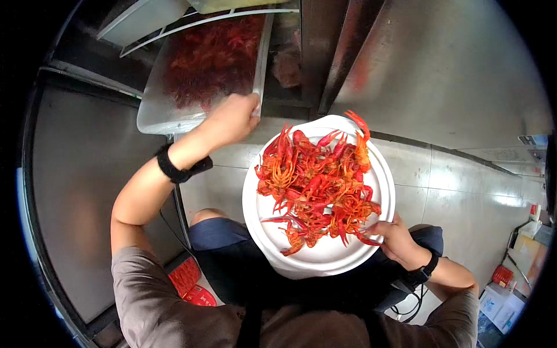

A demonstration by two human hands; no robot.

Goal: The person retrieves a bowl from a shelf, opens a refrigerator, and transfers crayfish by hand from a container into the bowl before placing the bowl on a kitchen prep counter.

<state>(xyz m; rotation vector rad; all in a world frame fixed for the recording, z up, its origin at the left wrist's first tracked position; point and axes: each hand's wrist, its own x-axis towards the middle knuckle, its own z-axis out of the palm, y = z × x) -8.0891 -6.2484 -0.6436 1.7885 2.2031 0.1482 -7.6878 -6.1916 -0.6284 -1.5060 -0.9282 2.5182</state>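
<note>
My right hand [399, 242] grips the lower right rim of a round white plate [261, 229], its thumb over the edge near a crayfish claw. Cooked red crayfish [316, 185] are heaped on the plate, which is above my lap. At the front corner of a translucent tub [159, 110], my left hand [233, 118] is closed in a fist, seemingly on the clear plastic film [256, 102] at its edge. More red crayfish [212, 61] fill the tub, seen hazily through plastic. My left fingertips are partly hidden.
The tub sits inside a dark fridge compartment below a white wire shelf [209, 28]. An opened metal door [96, 203] stands at left, with a steel panel [447, 75] at right. Red baskets [185, 276] and boxes [502, 304] are on the tiled floor [458, 180].
</note>
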